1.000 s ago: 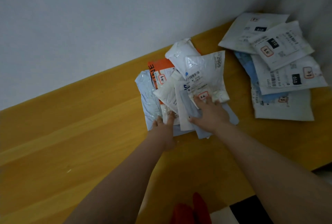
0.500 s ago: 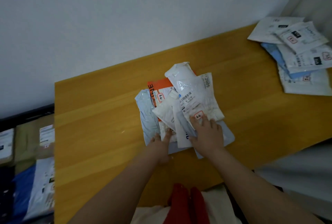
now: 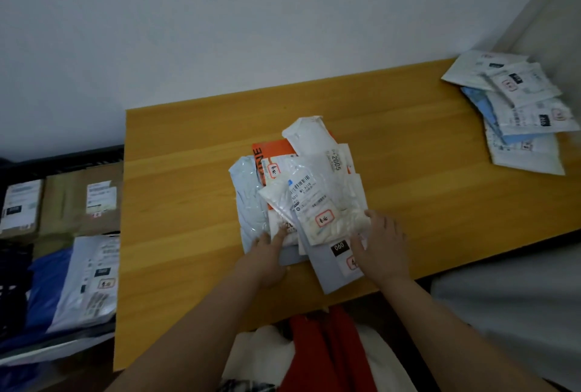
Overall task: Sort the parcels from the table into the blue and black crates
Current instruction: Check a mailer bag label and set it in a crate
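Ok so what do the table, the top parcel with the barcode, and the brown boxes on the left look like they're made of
Table: looks like wood or wood-look laminate, smooth, yellow-orange with long grain lines.
Top parcel: seems thin glossy plastic film, crinkled and catching glare, with a paper label stuck on.
Brown boxes: probably matte cardboard, plain brown with white labels; too dim and blurred to be sure.

Far-right parcel stack (image 3: 522, 115) blurred; left crate parcels (image 3: 91, 278) cut off.

Both forearms are bare and sleeveless in view; red cloth (image 3: 327, 350) over white garment (image 3: 261, 357) shows below.
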`<state>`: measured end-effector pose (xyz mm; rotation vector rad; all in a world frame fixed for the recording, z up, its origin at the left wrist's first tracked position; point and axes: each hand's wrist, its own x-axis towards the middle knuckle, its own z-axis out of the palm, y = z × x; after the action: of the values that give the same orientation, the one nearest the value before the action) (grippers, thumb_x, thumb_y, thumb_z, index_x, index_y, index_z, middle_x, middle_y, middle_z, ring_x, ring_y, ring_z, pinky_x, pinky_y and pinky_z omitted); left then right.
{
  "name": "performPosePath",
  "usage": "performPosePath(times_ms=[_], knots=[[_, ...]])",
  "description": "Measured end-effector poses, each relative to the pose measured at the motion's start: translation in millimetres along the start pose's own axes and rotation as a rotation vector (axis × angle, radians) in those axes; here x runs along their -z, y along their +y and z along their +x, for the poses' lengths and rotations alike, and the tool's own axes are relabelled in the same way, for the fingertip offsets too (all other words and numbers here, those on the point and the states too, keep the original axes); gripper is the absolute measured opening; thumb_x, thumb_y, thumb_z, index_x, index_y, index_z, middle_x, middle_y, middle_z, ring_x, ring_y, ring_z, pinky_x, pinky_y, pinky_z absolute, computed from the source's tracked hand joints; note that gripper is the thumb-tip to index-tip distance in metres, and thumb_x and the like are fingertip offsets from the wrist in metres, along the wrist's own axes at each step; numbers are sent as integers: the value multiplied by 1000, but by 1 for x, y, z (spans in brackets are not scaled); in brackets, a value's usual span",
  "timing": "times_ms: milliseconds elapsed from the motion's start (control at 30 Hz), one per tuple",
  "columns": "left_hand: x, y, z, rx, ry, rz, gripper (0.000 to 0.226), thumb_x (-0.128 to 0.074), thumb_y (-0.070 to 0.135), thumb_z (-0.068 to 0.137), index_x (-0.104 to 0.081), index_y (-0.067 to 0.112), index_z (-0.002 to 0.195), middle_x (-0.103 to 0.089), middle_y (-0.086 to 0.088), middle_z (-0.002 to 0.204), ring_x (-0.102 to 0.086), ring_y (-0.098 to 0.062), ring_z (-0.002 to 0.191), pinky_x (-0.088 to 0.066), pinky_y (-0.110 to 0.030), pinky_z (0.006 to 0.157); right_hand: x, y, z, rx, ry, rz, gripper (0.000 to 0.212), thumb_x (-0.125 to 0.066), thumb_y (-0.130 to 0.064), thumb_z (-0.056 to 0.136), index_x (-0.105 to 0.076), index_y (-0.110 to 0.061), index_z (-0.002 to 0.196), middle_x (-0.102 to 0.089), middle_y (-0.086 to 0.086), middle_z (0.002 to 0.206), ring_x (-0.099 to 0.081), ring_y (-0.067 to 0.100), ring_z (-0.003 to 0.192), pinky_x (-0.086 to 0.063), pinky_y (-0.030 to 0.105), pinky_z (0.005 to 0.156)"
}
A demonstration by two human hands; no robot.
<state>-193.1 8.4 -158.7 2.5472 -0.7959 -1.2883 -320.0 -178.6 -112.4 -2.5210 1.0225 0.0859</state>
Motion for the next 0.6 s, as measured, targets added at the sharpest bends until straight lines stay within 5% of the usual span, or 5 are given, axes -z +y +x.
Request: performPosePath(times_ms=[200,333,500,600], knots=[[6,18,-16,-23,416,-193,58,-56,21,93,-36,17,147,-39,-12,143,-40,-28,131,-40,-37,104,1,11,9,-68,-83,151,59,-58,-26,91,-35,-9,142,-48,12,132,-43,29,120,-39,40,98],[8,37,-18,-53,669,-187,48,-58,22,92,-49,13,138,-45,-11,129,-44,-26,122,-40,-31,98,1,11,20,-21,-160,318,58,-57,-15,88,-35,-11,142,-50,9,131,-49,28,118,-46,48,96],[5,64,-7,-49,577,-203,51,-56,25,94,-44,12,142,-47,-13,127,-45,-29,121,-42,-35,96,-2,11,27,40,-247,404,58,-53,-10,89,-32,-14,143,-56,11,123,-54,32,111,-51,51,88],[4,75,-2,-2,546,-268,51,-56,27,93,-42,12,139,-49,-13,123,-52,-28,112,-47,-36,89,-6,13,31,105,-194,344,54,-55,-11,88,-40,-11,139,-54,9,127,-48,29,115,-46,47,96]])
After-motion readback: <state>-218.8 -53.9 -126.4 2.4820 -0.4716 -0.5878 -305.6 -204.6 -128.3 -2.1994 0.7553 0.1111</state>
